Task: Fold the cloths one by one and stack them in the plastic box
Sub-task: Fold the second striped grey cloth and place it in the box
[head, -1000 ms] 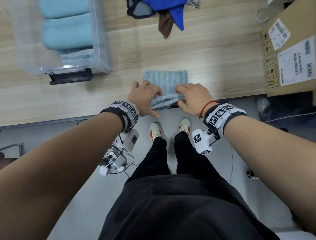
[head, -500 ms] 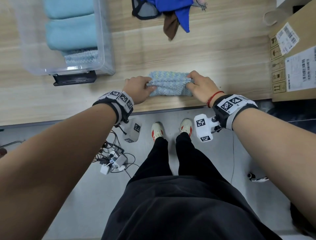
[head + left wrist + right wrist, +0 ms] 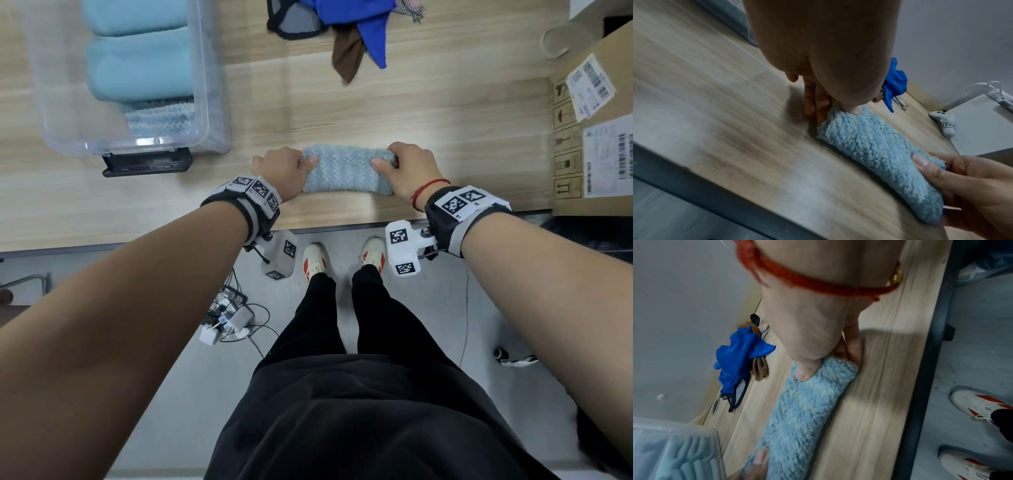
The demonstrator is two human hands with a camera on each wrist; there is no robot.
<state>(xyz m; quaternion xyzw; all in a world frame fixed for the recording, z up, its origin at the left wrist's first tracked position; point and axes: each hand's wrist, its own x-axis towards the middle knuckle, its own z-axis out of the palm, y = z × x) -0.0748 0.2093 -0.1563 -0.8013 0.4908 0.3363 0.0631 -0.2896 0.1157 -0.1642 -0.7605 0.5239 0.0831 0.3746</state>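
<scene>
Folding done: left hand [image 3: 284, 171] and right hand [image 3: 406, 169] each pinch an end of the folded light-blue cloth [image 3: 346, 173] on the counter [image 3: 445, 137]. Next, likely lifting it level into the plastic box [image 3: 205, 102].

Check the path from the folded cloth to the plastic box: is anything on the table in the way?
Nothing visible blocks it. The cloth, gripped at its ends by the left hand and right hand, lies right of the box, with bare table between. The box is open-topped; the cloth must clear its wall.
</scene>
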